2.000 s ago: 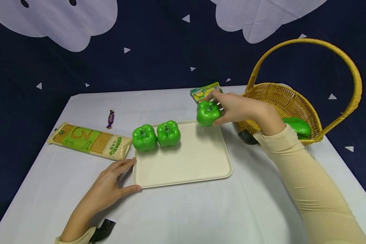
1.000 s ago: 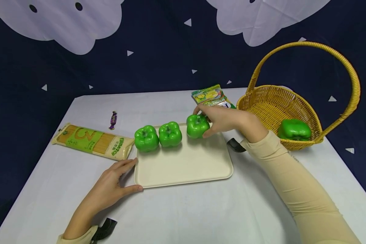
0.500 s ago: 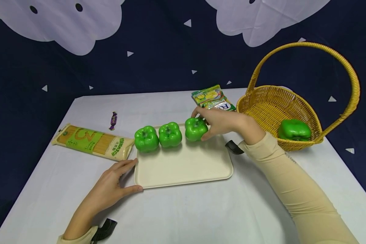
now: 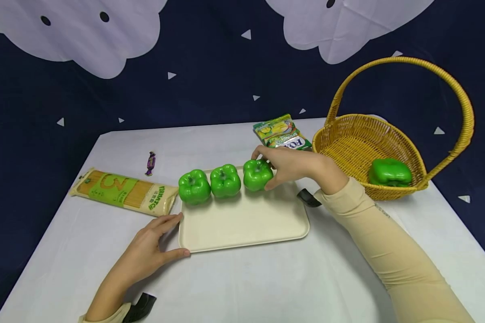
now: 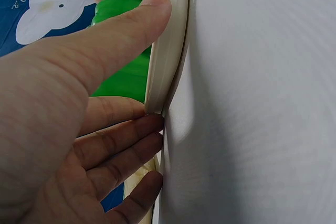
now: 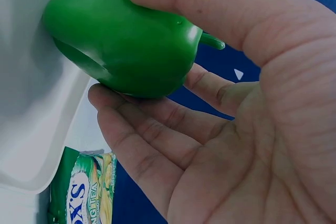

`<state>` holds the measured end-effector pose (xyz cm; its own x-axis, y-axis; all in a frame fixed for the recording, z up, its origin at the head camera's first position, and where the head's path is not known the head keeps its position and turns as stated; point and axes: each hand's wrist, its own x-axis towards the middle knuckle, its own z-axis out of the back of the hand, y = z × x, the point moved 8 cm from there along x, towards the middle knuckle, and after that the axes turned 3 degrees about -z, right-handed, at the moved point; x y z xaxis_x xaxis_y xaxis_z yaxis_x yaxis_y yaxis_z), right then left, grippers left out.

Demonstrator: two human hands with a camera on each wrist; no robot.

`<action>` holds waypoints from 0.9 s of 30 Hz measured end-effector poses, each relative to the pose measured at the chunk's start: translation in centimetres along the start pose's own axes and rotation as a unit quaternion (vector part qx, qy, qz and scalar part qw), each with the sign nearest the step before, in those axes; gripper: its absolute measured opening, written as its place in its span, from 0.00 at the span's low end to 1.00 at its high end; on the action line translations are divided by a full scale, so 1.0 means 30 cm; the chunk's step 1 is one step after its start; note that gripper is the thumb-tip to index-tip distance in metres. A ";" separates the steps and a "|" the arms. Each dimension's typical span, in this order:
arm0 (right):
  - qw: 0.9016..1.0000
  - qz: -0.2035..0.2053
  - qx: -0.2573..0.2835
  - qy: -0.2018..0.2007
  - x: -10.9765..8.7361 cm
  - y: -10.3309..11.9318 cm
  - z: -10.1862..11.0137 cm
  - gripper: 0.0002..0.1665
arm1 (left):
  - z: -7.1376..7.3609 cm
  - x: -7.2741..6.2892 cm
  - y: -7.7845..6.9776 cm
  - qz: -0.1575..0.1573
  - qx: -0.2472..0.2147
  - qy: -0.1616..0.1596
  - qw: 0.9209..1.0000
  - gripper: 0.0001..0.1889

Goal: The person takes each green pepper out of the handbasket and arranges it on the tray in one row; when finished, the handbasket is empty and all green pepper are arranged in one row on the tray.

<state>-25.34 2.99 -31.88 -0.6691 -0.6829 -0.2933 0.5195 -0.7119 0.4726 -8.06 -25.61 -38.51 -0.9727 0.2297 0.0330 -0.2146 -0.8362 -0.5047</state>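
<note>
My right hand grips a green bell pepper between thumb and fingers, over the back of the cream tray. In the right wrist view this bell pepper hangs close over the tray surface, its stem towards the palm. Two more green bell peppers, a left one and a middle one, stand side by side at the tray's back left. My left hand rests at the tray's left end, fingers fairly straight; in the left wrist view the thumb touches the tray's rim.
A wicker basket with a tall handle stands at the right, a green bell pepper lying in it. A green candy bag lies behind the tray. A pasta pack and a purple wrapped candy lie at the left.
My right hand has carried its bell pepper left and down from near the basket to beside the middle one. The left hand stays at the tray's end.
</note>
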 end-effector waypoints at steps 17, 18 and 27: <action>1.000 0.005 -0.013 0.018 0.011 0.019 -0.009 0.47 | 0.007 -0.001 -0.007 -0.003 0.002 -0.004 1.000 0.50; 1.000 0.007 -0.013 0.017 0.012 0.020 -0.008 0.47 | 0.007 -0.002 -0.007 -0.003 0.002 -0.004 1.000 0.50; 1.000 0.021 -0.009 0.014 0.013 0.034 -0.003 0.51 | 0.007 -0.005 -0.007 -0.007 0.002 -0.005 1.000 0.49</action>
<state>-25.03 1.98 -31.58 -0.6308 -0.7168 -0.2971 0.5570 -0.6849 0.4698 -7.90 -25.57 -38.24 -0.9703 0.2367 0.0499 -0.2294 -0.8343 -0.5014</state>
